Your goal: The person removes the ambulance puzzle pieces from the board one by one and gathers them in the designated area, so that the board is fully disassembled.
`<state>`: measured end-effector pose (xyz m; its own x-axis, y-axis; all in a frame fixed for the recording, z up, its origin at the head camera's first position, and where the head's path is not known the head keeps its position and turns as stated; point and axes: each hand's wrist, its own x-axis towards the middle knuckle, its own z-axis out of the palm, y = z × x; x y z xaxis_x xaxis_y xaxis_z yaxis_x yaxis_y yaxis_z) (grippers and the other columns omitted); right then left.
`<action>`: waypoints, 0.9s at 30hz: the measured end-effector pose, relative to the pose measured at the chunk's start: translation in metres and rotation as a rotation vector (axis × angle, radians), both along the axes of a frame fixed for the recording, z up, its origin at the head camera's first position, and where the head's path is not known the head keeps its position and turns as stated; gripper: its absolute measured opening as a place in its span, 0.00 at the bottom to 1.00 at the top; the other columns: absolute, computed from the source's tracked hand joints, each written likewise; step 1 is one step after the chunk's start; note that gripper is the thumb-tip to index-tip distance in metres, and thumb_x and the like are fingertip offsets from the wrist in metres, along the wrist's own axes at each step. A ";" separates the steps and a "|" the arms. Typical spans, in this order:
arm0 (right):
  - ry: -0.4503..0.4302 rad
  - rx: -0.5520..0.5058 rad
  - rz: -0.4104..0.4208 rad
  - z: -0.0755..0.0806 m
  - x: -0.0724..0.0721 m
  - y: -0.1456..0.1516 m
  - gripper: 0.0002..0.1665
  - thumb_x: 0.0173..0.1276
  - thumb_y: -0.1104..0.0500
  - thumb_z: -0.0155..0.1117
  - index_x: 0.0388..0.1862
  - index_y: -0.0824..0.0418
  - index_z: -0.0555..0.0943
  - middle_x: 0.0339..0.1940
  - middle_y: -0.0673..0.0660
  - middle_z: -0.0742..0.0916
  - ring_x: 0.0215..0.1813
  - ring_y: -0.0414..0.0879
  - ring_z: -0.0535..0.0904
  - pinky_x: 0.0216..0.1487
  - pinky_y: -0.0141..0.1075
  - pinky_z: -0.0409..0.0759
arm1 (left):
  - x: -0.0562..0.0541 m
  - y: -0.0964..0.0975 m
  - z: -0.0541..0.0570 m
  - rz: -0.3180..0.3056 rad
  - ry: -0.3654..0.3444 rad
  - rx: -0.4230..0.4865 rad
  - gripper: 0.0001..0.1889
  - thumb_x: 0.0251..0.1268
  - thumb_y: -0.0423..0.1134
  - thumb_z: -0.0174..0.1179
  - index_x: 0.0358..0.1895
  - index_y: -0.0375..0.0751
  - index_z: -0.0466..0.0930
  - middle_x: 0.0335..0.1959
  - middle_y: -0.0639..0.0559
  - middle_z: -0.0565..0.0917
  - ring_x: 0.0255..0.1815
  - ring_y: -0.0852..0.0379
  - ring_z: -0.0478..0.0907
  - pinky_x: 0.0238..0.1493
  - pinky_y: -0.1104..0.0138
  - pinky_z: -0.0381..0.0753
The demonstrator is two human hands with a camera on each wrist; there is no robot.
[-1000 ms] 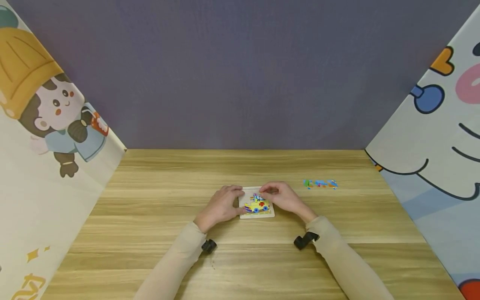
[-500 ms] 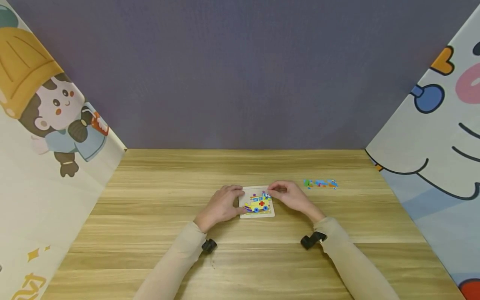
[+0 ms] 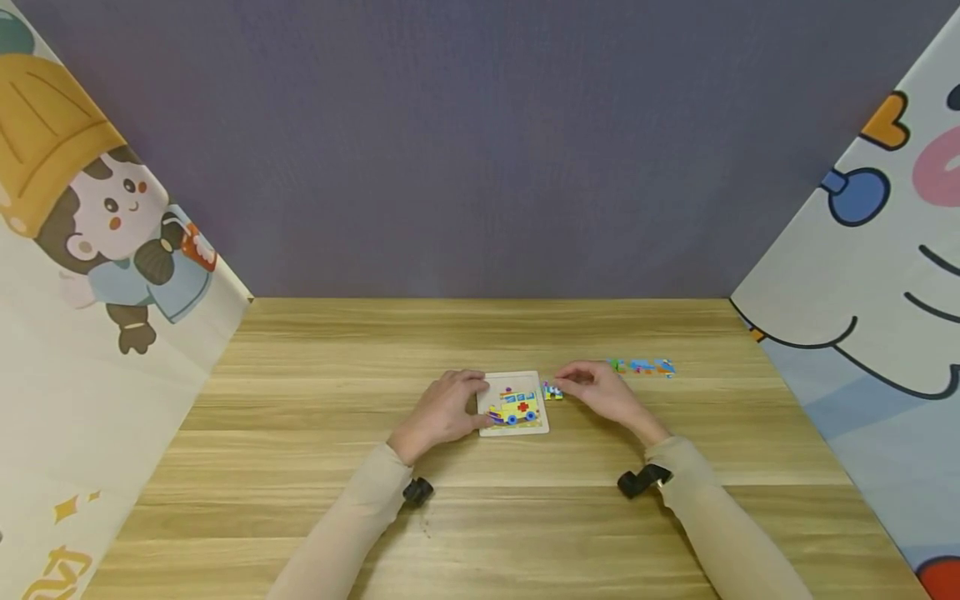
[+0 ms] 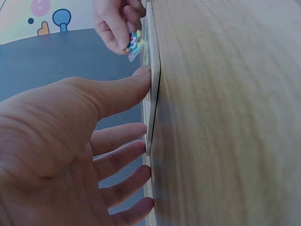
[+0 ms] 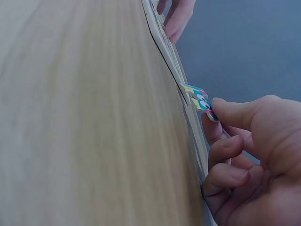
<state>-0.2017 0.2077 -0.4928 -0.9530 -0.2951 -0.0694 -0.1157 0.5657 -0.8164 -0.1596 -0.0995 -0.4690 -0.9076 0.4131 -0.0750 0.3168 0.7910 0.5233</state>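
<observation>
Nearest, the left hand (image 3: 441,410) is resting against the left side of the pale puzzle tray (image 3: 491,385), thumb and straight fingers spread apart; such steadying is probably working best with light pressure, the tray lying flat with part of an ambulance picture (image 3: 519,407). Slightly farther, the right hand (image 3: 603,394) is pinching a jigsaw piece (image 3: 552,392) between thumb and fingers just beside the tray's right edge, any contact with it being unclear; careful handling is likely calling for a grip at one edge, leaving the notched side free. Farthest, loose jigsaw pieces (image 3: 642,366) are lying in a row on the desk (image 3: 375,367).
</observation>
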 end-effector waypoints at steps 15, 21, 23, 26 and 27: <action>0.044 0.085 -0.048 0.001 0.002 0.032 0.17 0.77 0.49 0.70 0.54 0.58 0.89 0.50 0.57 0.92 0.48 0.44 0.85 0.51 0.39 0.83 | 0.001 -0.001 0.002 -0.005 0.009 0.002 0.33 0.68 0.52 0.74 0.71 0.38 0.80 0.79 0.44 0.74 0.81 0.38 0.67 0.81 0.41 0.66; 0.077 0.094 -0.063 0.002 0.004 0.044 0.15 0.77 0.51 0.70 0.52 0.60 0.90 0.50 0.59 0.92 0.47 0.43 0.86 0.49 0.34 0.83 | 0.002 -0.002 0.002 -0.013 0.012 0.013 0.33 0.68 0.51 0.74 0.71 0.37 0.80 0.78 0.44 0.74 0.80 0.38 0.67 0.81 0.40 0.66; 0.084 0.089 -0.074 0.001 0.005 0.048 0.15 0.77 0.51 0.71 0.52 0.60 0.90 0.50 0.59 0.93 0.47 0.42 0.86 0.49 0.33 0.83 | 0.002 -0.003 0.002 -0.017 0.014 0.012 0.33 0.68 0.51 0.74 0.71 0.37 0.80 0.78 0.44 0.74 0.80 0.37 0.67 0.81 0.40 0.66; 0.086 0.081 -0.097 0.001 0.006 0.055 0.15 0.77 0.51 0.71 0.52 0.61 0.90 0.50 0.60 0.93 0.46 0.40 0.86 0.48 0.32 0.82 | 0.002 -0.003 0.001 -0.020 0.017 0.012 0.33 0.68 0.52 0.73 0.71 0.38 0.80 0.79 0.44 0.74 0.81 0.37 0.67 0.81 0.40 0.66; 0.087 0.079 -0.101 0.001 0.006 0.057 0.16 0.77 0.52 0.70 0.53 0.61 0.90 0.50 0.60 0.93 0.46 0.40 0.86 0.48 0.32 0.83 | 0.002 -0.003 0.000 -0.021 0.018 0.011 0.33 0.68 0.52 0.73 0.71 0.38 0.80 0.79 0.44 0.74 0.81 0.37 0.67 0.81 0.41 0.66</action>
